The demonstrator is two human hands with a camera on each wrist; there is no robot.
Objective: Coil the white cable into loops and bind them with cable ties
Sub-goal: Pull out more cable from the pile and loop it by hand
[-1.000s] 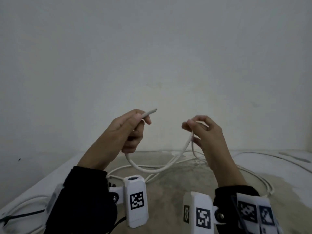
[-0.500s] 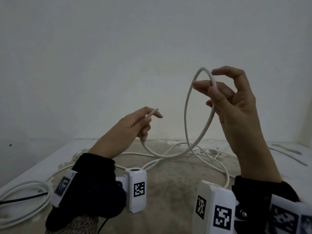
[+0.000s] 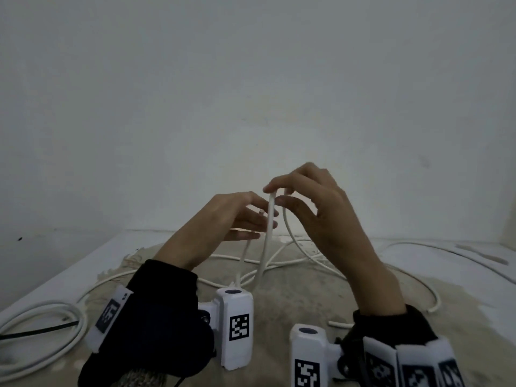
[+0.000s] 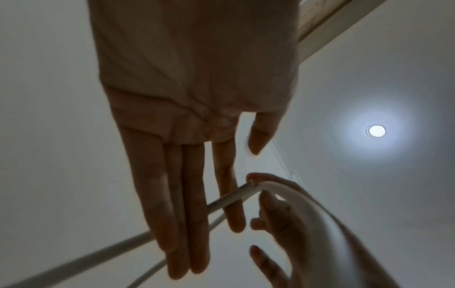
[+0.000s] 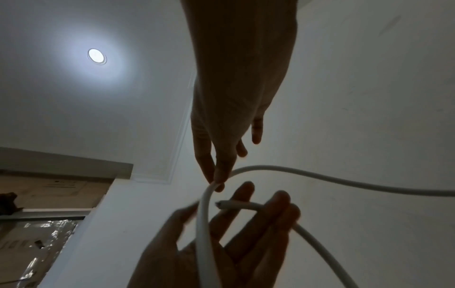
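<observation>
The white cable point(image 3: 265, 241) rises from the beige mat in a narrow loop between my hands. My right hand point(image 3: 275, 195) pinches the top of the loop between thumb and forefinger, as the right wrist view also shows point(image 5: 216, 181). My left hand point(image 3: 251, 219) is just left of it, fingers straight and spread. The cut cable end point(image 5: 236, 205) lies across those left fingers point(image 4: 226, 194), and the loop's near strand point(image 5: 204, 224) passes in front of the left palm. No cable tie is in either hand.
More of the white cable point(image 3: 418, 280) sprawls over the mat point(image 3: 307, 303) behind and right of my hands. A coiled white bundle point(image 3: 42, 325) with a black lead point(image 3: 33, 331) lies at the left edge. A short white piece point(image 3: 339, 324) lies by my right wrist. A bare wall stands close behind.
My right hand has come down and to the left, bringing the raised loop against my left hand. My left fingers have straightened out of their pinch on the cable end.
</observation>
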